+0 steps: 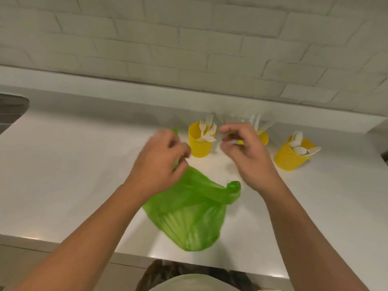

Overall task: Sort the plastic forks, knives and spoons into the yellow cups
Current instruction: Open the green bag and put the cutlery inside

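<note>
Three yellow perforated cups stand on the white counter (pixel 63 164) near the wall. The left cup (pixel 199 145) holds white forks (pixel 207 131). The middle cup (pixel 263 138), half hidden behind my right hand, holds knives (pixel 260 122). The right cup (pixel 291 157) leans and holds spoons (pixel 300 145). A green plastic bag (pixel 189 215) lies in front of the cups. My left hand (pixel 159 160) grips the bag's upper left handle. My right hand (pixel 245 152) hovers above the counter with loosely curled fingers and nothing in it.
A white brick wall (pixel 189 49) rises behind the counter. A dark metal edge (pixel 12 108) shows at the far left. The counter's front edge (pixel 210 263) runs just above my body at the bottom.
</note>
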